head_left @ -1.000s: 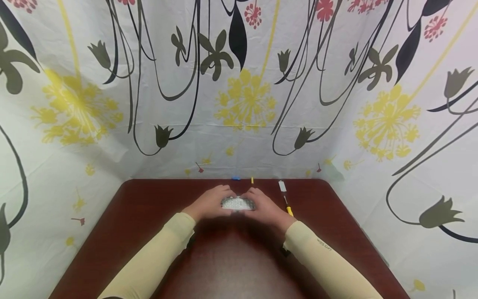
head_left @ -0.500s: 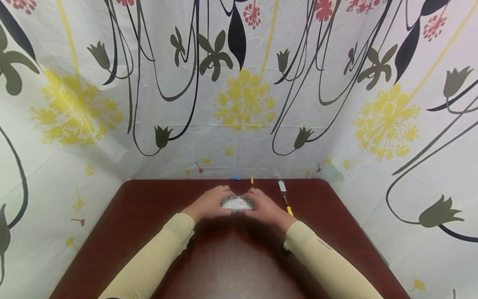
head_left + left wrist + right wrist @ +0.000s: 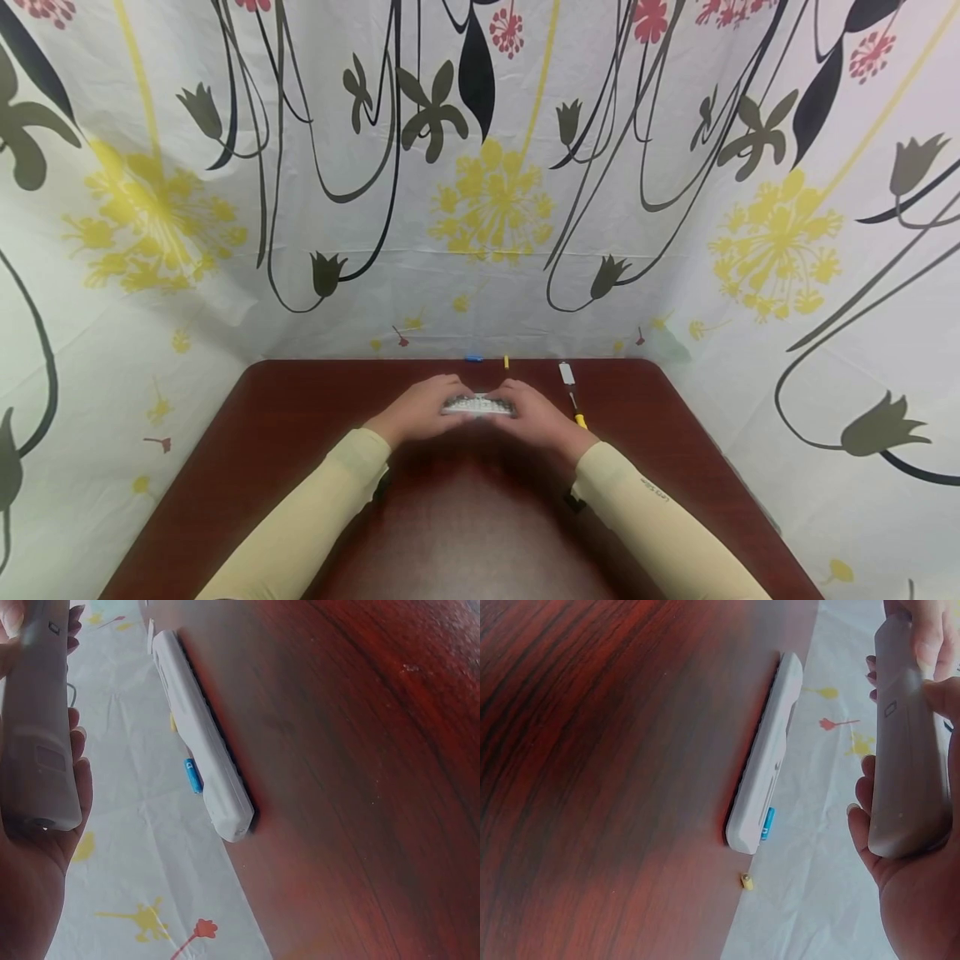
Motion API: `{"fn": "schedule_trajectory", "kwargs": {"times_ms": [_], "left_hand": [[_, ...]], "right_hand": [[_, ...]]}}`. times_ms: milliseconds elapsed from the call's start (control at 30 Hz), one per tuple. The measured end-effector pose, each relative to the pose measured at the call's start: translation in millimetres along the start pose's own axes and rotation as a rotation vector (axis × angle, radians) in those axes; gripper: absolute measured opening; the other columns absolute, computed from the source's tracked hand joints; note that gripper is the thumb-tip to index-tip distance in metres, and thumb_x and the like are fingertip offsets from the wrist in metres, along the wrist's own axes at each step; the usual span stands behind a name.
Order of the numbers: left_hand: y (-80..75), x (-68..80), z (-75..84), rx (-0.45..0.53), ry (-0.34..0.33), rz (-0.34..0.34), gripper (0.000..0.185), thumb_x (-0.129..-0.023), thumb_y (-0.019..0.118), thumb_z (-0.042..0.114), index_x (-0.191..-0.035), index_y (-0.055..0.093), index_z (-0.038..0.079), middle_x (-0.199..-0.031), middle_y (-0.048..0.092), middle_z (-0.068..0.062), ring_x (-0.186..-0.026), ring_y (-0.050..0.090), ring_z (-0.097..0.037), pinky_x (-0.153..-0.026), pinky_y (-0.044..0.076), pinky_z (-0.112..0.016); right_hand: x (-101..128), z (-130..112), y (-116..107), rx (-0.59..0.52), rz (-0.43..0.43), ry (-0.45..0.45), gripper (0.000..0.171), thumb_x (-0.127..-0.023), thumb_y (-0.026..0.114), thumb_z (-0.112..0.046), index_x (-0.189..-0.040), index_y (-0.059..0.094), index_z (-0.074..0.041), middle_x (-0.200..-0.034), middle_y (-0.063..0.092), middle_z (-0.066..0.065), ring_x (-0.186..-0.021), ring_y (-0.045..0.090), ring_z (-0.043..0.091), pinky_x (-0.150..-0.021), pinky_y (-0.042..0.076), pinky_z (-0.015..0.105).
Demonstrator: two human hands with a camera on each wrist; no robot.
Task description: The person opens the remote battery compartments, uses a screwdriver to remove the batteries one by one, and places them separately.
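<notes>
My left hand and right hand grip the two ends of a white mini keyboard. Its small keys show between them in the head view. Both wrist views show the smooth casing of the keyboard above the table, with fingers curled behind it and thumbs on its near side. Beyond it on the table lies a second long white device, with a dark row along its tabletop side. In the head view, I cannot make that device out; the held keyboard and hands probably cover it.
At the far table edge lie a blue battery and a small yellow piece. Right of my right hand are a white flat piece and a yellow-handled screwdriver. A flowered curtain encloses the dark red table.
The keyboard has tilted, so its key face now looks shallower in the head view. Both hands have turned slightly with it and keep their grip in nearly the same place.
</notes>
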State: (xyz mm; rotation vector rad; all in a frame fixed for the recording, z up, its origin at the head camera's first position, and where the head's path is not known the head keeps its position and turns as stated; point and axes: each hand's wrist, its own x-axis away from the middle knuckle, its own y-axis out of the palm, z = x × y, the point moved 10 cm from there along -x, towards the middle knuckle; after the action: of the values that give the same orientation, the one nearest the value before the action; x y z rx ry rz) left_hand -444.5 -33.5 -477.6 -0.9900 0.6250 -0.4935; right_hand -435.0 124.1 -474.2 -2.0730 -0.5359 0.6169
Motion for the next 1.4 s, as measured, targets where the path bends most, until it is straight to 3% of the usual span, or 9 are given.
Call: {"fn": "schedule_trajectory", "kwargs": {"times_ms": [367, 700, 1033, 1400], "left_hand": [[-1.2, 0.4, -1.4, 0.006, 0.000, 0.015, 0.045, -0.102, 0.070, 0.068, -0.131, 0.074, 0.033, -0.116, 0.064, 0.016, -0.100, 0.059, -0.008, -0.091, 0.056, -0.033], [-0.7, 0.8, -1.9, 0.000, 0.001, 0.016, 0.042, -0.103, 0.070, 0.064, -0.131, 0.073, 0.033, -0.117, 0.063, 0.016, -0.101, 0.059, -0.008, -0.092, 0.056, -0.032], [-2.1, 2.0, 2.4, -0.024, 0.024, 0.011, 0.037, -0.109, 0.065, 0.057, -0.131, 0.074, 0.029, -0.120, 0.065, 0.014, -0.104, 0.059, -0.008, -0.097, 0.056, -0.036], [-4.5, 2.2, -0.1, -0.004, 0.000, 0.020, 0.033, -0.108, 0.068, 0.057, -0.127, 0.076, 0.031, -0.116, 0.069, 0.017, -0.101, 0.062, -0.006, -0.098, 0.056, -0.035]], "right_hand": [[-1.8, 0.5, -0.1, -0.008, 0.009, -0.020, 0.041, -0.107, 0.071, -0.053, -0.131, 0.078, -0.020, -0.115, 0.066, -0.011, -0.101, 0.061, 0.011, -0.090, 0.056, 0.037], [-1.7, 2.5, -1.4, -0.033, -0.003, 0.015, 0.041, -0.105, 0.073, -0.055, -0.130, 0.078, -0.022, -0.114, 0.066, -0.013, -0.101, 0.061, 0.011, -0.090, 0.057, 0.035], [-1.0, -0.9, -1.1, 0.017, -0.007, 0.013, 0.031, -0.104, 0.081, -0.035, -0.131, 0.078, -0.021, -0.114, 0.068, -0.011, -0.100, 0.062, 0.011, -0.091, 0.057, 0.035], [1.2, 1.3, -4.4, -0.033, 0.033, 0.045, 0.024, -0.102, 0.084, -0.032, -0.124, 0.080, -0.024, -0.109, 0.071, -0.014, -0.096, 0.064, 0.011, -0.090, 0.059, 0.037]]}}
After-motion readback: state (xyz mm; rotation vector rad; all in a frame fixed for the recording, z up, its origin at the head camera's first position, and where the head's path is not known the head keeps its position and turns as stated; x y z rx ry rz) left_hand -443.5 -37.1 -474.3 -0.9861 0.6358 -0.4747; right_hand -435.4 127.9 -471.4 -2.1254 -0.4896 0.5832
